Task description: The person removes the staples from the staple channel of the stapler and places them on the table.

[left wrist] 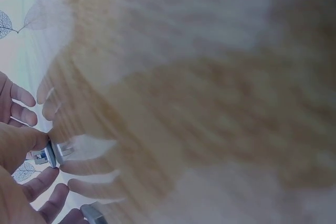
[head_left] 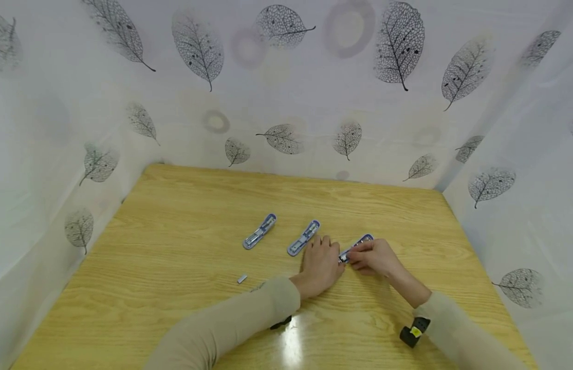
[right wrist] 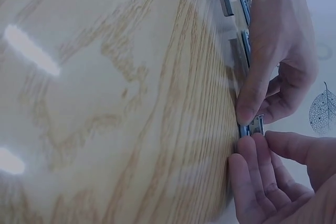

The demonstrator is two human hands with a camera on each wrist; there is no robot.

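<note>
In the head view, three blue-and-silver staplers lie spread open in a row: a left stapler (head_left: 259, 232), a middle stapler (head_left: 303, 238) and a right stapler (head_left: 367, 238). The left hand (head_left: 321, 264) grips the near end of the right stapler, its thumb on the end in the right wrist view. From the other side the right hand (head_left: 375, 257) bends over this stapler, thumb and fingertips together. At those fingertips is a small silver metal piece (right wrist: 256, 124), seemingly a staple strip, partly hidden by the fingers.
A loose silver strip of staples (head_left: 242, 278) lies on the wooden table (head_left: 166, 246), left of the left forearm. Leaf-patterned white sheets (head_left: 291, 87) stand along the back and both sides of the table.
</note>
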